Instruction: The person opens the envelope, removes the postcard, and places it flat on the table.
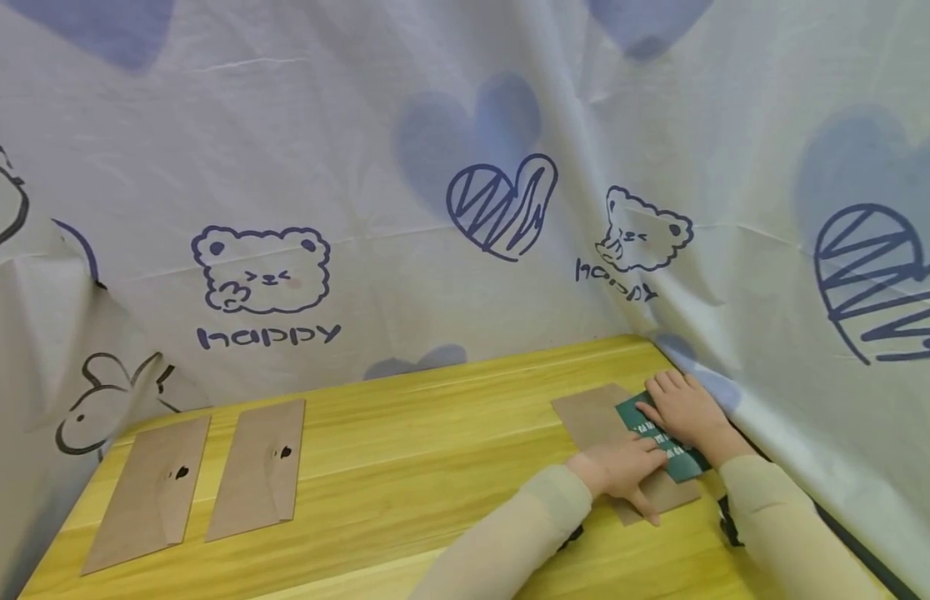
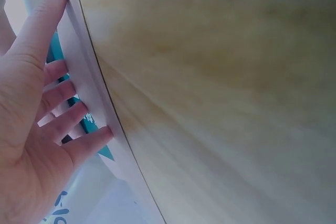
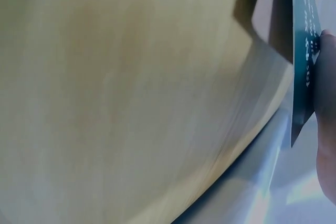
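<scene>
A brown paper envelope [image 1: 591,414] lies at the right end of the table. Over its right part sits a dark green card [image 1: 684,467] with white lettering. My left hand [image 1: 626,467] rests on the envelope, thumb spread toward its near end and fingertips on the card's left side. In the left wrist view those fingers [image 2: 55,98] look straight and parted. My right hand [image 1: 688,410] holds the card from the far right, its thumb across the printed face. Seen from the right wrist, the card [image 3: 300,72] stands out past the envelope's edge.
Two more brown envelopes, a left one [image 1: 150,483] and one beside it [image 1: 258,471], lie on the left of the yellow wood-grain table [image 1: 405,483], each with a small black mark. A white printed curtain [image 1: 375,208] hangs along the back and right edges.
</scene>
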`<state>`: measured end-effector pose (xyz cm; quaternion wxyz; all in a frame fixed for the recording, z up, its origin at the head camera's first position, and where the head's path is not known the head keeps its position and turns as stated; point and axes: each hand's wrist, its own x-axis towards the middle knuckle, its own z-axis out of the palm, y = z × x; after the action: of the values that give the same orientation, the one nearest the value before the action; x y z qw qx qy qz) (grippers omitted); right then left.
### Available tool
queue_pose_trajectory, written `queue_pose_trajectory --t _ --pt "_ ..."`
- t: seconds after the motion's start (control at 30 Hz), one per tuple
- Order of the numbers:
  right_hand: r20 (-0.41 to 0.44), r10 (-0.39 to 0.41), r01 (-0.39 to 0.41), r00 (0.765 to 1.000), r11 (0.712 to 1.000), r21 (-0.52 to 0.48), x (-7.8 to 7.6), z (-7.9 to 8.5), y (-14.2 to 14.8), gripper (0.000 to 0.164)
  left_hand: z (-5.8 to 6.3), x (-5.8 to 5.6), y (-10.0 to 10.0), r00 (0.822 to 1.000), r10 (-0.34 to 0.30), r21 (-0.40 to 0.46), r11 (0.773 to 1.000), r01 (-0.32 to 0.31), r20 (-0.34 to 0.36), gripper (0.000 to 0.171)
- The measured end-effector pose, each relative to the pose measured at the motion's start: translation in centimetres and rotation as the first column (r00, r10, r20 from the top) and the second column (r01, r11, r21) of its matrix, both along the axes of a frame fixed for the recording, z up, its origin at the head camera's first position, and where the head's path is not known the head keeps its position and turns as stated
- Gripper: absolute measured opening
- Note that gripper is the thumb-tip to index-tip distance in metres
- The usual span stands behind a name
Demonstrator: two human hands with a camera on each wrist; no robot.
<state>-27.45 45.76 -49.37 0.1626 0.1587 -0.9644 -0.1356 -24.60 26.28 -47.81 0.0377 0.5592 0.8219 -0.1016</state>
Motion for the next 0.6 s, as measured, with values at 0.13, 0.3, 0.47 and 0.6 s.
queue_pose_trajectory --t 0.13,0.3,0.47,0.6 --pt "-0.048 0.039 -0.037 0.998 0.999 0.038 0.2 0.0 0.5 0.037 0.0 0.0 0.0 1.000 0.019 -0.009 1.000 -0.018 0.019 0.085" --pt "-0.136 0.106 -0.099 0.985 0.994 0.053 0.5 -0.3 1.7 0.038 0.3 0.2 -0.1 0.998 0.036 -0.033 0.999 -0.034 0.055 0.084" --pt "-0.197 0.138 -0.126 0.971 0.989 0.077 0.8 -0.1 2.8 0.040 0.5 0.3 -0.4 0.997 0.041 -0.038 0.999 -0.038 0.071 0.087" --pt "-0.177 0.113 -0.094 0.978 0.989 0.111 1.2 0.4 3.3 0.041 0.7 0.3 -0.6 0.996 0.045 -0.052 0.998 -0.041 0.071 0.091"
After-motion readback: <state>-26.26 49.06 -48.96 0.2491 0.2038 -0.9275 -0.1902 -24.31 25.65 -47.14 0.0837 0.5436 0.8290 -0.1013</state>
